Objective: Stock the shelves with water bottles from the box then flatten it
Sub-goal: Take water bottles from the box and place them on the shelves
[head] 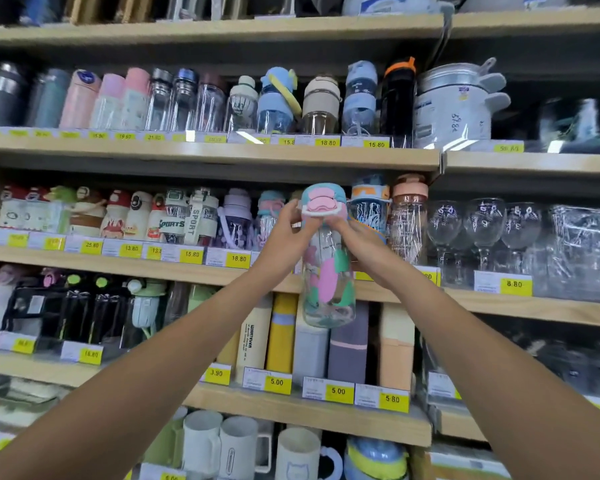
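A clear water bottle (328, 271) with pink and green patches and a pink-and-blue lid hangs upright in front of the second shelf (174, 268). My left hand (284, 230) pinches the lid's left side. My right hand (355, 240) grips the bottle's neck from the right. The bottle is level with a gap in the row, between a similar pastel bottle (269, 216) on the left and an orange-and-blue bottle (369, 209) on the right. The box is out of view.
Rows of bottles fill the upper shelf (222, 152) and second shelf. Wine glasses (482, 230) stand to the right. Boxed flasks (281, 334) sit on the shelf below, mugs (236, 445) under those. Yellow price tags line every shelf edge.
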A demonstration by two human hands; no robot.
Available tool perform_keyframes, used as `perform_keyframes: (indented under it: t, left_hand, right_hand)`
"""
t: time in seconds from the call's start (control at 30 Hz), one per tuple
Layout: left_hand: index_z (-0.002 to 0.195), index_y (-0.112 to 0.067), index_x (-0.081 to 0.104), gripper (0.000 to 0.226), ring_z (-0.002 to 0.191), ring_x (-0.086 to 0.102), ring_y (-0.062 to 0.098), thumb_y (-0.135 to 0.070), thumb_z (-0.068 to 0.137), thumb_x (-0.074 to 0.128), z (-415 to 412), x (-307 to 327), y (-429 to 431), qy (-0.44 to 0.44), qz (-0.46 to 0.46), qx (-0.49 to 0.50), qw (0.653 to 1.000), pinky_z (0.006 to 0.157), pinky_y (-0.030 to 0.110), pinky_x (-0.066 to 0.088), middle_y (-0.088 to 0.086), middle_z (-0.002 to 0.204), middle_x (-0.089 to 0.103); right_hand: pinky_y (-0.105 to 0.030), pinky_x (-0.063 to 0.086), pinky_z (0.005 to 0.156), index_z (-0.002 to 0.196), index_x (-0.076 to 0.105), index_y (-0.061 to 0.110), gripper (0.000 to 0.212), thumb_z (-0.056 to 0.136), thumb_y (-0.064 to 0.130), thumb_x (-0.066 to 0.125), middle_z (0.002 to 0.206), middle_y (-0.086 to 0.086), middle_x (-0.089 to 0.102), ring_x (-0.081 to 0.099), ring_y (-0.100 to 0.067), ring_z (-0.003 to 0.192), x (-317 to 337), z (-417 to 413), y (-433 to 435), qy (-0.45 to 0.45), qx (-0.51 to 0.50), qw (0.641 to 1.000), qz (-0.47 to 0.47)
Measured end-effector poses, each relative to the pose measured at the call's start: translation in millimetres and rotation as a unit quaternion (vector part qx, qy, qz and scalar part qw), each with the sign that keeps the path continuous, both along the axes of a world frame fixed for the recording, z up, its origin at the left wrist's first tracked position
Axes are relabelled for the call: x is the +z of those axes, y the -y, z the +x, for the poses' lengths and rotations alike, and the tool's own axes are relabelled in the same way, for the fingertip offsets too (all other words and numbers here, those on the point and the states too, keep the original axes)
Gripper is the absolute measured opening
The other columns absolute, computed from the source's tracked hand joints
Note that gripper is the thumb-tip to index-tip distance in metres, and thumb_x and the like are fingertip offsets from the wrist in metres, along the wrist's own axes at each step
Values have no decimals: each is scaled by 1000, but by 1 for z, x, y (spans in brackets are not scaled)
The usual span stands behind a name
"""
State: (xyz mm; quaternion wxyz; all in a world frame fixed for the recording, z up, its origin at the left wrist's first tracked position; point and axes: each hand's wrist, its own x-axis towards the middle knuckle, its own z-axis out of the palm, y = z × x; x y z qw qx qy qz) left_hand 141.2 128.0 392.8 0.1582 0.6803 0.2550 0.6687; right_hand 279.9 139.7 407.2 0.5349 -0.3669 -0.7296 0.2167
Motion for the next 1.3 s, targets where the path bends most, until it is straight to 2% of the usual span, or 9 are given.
perform_keyframes:
  t: [0.13, 0.23, 0.43, 0.63, 0.7, 0.87, 1.0, 1.13, 1.3]
  left_hand:
    - [124, -18, 55, 39, 91, 57, 15, -37, 90, 54, -6, 22, -15, 55, -57, -13, 997, 67, 24, 45, -1, 105, 60]
    - [118, -13, 59, 47, 83, 56, 16, -39, 79, 61, -12, 36, -19, 58, -123, -98, 986, 60, 25, 43, 3, 101, 60]
    - [103, -22, 63, 25, 67, 62, 8, -40, 94, 50, -35, 46, -28, 13, -195, -237, 952, 72, 29, 49, -5, 80, 66]
    - [104, -14, 63, 35, 78, 60, 19, -45, 92, 53, -28, 44, -38, 96, -164, -176, 966, 71, 34, 52, 3, 89, 63]
    - [106, -12, 63, 36, 81, 61, 22, -44, 92, 53, -27, 43, -41, 117, -146, -157, 970, 79, 38, 52, 4, 89, 65]
    - [82, -21, 61, 27, 71, 59, 15, -40, 95, 48, -35, 42, -51, 160, -120, -123, 972, 68, 30, 48, -2, 77, 66]
    - [90, -22, 62, 37, 68, 64, 10, -48, 98, 36, -45, 41, -54, 143, -129, -206, 959, 70, 29, 50, -9, 67, 71]
    - [125, -20, 52, 58, 102, 65, 21, -63, 86, 48, -45, 31, -60, 95, -139, -222, 960, 88, 45, 53, 5, 117, 65]
    - [130, -16, 51, 50, 90, 64, 16, -50, 93, 46, -55, 24, -61, 69, -125, -223, 964, 75, 35, 55, 0, 104, 65]
  right_hand:
    - [-27, 47, 78, 108, 64, 23, 35, 87, 49, 54, 99, 8, 65, 61, -10, 88, 4, -3, -10, 29, -20, 999, 26]
    - [-39, 49, 96, 107, 65, 25, 48, 75, 59, 56, 108, 2, 67, 63, -16, 101, 6, -7, -17, 31, -23, 999, 19]
    - [-54, 48, 95, 101, 66, 31, 58, 57, 68, 58, 114, -9, 67, 63, -31, 107, 14, -6, -24, -2, -9, 999, -41]
    - [-49, 49, 96, 99, 67, 28, 33, 79, 52, 56, 103, -5, 73, 68, -28, 98, 12, -11, -27, 1, 2, 1000, -25]
    - [-47, 51, 94, 96, 67, 28, 40, 71, 59, 56, 99, -2, 73, 69, -25, 93, 13, -16, -28, 12, -17, 999, -24]
    - [-44, 52, 91, 102, 65, 27, 58, 64, 69, 54, 103, 0, 70, 67, -21, 94, 21, -30, -28, 51, -63, 997, -12]
    - [-30, 49, 76, 103, 62, 22, 39, 84, 56, 55, 97, 4, 64, 62, -13, 88, 28, -39, -29, 57, -77, 995, 29]
    - [-29, 44, 68, 96, 58, 20, 38, 81, 54, 60, 87, 8, 60, 58, -12, 80, 38, -50, -32, 77, -138, 982, 105]
    - [-31, 44, 70, 100, 61, 20, 39, 78, 52, 65, 85, 9, 60, 56, -12, 79, 44, -62, -32, 111, -189, 954, 206]
